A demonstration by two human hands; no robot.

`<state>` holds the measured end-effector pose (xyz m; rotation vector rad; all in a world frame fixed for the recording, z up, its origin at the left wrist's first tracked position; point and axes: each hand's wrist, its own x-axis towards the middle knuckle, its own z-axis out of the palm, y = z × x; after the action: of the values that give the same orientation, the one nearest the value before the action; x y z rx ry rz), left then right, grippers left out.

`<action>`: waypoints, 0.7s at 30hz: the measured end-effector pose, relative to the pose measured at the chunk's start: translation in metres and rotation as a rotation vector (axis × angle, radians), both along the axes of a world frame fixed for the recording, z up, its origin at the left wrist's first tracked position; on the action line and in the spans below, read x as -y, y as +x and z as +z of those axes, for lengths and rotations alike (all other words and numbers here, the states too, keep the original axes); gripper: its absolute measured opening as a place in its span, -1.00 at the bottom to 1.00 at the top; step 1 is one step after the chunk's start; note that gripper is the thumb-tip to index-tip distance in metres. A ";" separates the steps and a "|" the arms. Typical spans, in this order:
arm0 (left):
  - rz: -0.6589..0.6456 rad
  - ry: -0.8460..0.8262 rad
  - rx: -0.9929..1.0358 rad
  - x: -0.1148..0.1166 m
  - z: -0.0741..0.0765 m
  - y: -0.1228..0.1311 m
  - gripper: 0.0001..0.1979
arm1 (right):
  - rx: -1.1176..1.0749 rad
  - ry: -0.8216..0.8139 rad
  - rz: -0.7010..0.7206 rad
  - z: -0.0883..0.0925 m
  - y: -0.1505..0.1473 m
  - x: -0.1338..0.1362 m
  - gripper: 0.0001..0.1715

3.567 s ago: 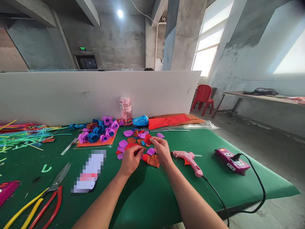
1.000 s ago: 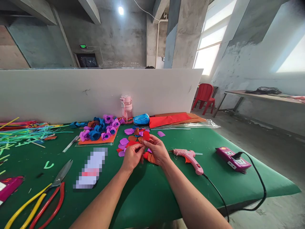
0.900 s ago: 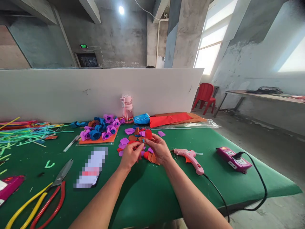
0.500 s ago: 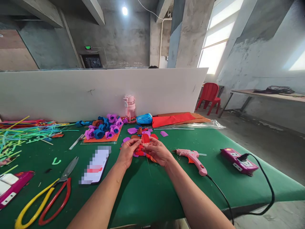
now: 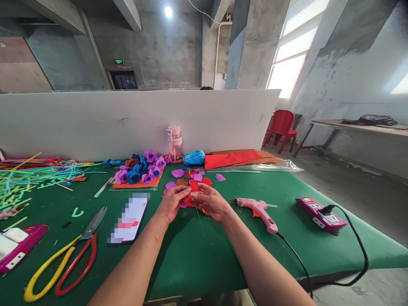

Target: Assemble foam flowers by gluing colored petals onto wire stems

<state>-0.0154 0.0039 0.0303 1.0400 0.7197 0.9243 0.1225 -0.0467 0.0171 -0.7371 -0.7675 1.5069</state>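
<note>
Left grip (image 5: 171,204), right grip (image 5: 214,203) pinched on red petal (image 5: 193,185), lower edge hidden.

Left grip (image 5: 174,204) and right grip (image 5: 213,202) hold a red petal (image 5: 194,185) (phone (image 5: 130,219) nearby).

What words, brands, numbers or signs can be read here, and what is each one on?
"B": white letter on the right-hand magenta power strip; lettering beside the plug is unclear.
"EXIT", probably: green sign above the dark door; its other characters are too small to read.
Unreadable, too small: pale writing on the far wall.
Unreadable, pixelated: phone screen.
Nothing legible: pink bottle, left-hand magenta power strip.
</note>
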 end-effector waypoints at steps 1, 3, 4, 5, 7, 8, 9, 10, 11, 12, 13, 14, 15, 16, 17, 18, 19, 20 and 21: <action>0.002 -0.003 -0.001 0.000 0.000 0.000 -0.73 | 0.006 -0.005 0.002 0.000 0.000 0.000 -0.48; 0.003 -0.001 -0.007 0.000 0.001 0.000 -0.72 | 0.016 -0.010 0.002 -0.001 0.000 0.000 -0.48; 0.004 0.002 -0.011 0.001 0.001 0.000 -0.72 | 0.016 -0.009 -0.001 -0.001 0.000 0.000 -0.48; 0.006 0.004 -0.015 0.001 0.001 0.000 -0.72 | 0.013 -0.007 -0.005 -0.001 0.000 0.000 -0.47; 0.012 0.012 -0.024 0.001 0.000 0.000 -0.71 | 0.006 -0.006 -0.019 -0.001 0.000 0.000 -0.45; 0.017 0.017 -0.029 0.000 0.000 0.000 -0.71 | 0.004 -0.009 -0.026 0.000 0.000 0.000 -0.45; 0.024 0.023 -0.035 0.000 -0.001 0.000 -0.72 | 0.006 -0.014 -0.034 0.000 -0.001 0.000 -0.44; 0.035 0.030 -0.041 0.000 -0.001 0.001 -0.72 | 0.008 -0.018 -0.044 0.001 -0.001 0.000 -0.45; 0.049 0.034 -0.047 0.000 -0.002 0.001 -0.72 | 0.012 -0.022 -0.054 0.002 -0.002 0.000 -0.46; 0.066 0.038 -0.052 0.000 -0.002 0.001 -0.73 | 0.015 -0.024 -0.067 0.003 -0.004 0.001 -0.47; 0.086 0.040 -0.055 0.000 -0.003 0.002 -0.73 | 0.021 -0.027 -0.081 0.003 -0.005 0.001 -0.49; 0.107 0.043 -0.055 0.000 -0.003 0.002 -0.74 | 0.031 -0.035 -0.099 0.004 -0.007 0.001 -0.50; 0.126 0.048 -0.054 0.000 -0.003 0.003 -0.75 | 0.047 -0.046 -0.118 0.004 -0.008 0.000 -0.52; 0.142 0.054 -0.053 0.000 -0.003 0.003 -0.75 | 0.067 -0.058 -0.138 0.004 -0.010 0.000 -0.54; 0.155 0.063 -0.054 0.000 -0.003 0.004 -0.76 | 0.087 -0.067 -0.159 0.004 -0.012 -0.001 -0.57; 0.164 0.074 -0.057 0.000 -0.004 0.005 -0.76 | 0.106 -0.072 -0.178 0.003 -0.013 -0.001 -0.60; 0.170 0.086 -0.062 0.001 -0.004 0.005 -0.77 | 0.120 -0.070 -0.195 0.002 -0.014 -0.002 -0.64; 0.176 0.100 -0.069 0.001 -0.004 0.006 -0.77 | 0.129 -0.063 -0.210 0.002 -0.015 -0.003 -0.66; 0.183 0.117 -0.077 0.001 -0.005 0.006 -0.78 | 0.135 -0.056 -0.224 0.001 -0.016 -0.003 -0.68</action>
<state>-0.0093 0.0030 0.0258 1.1310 0.8434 1.0985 0.1066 -0.0435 0.0178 -0.9423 -0.7196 1.2900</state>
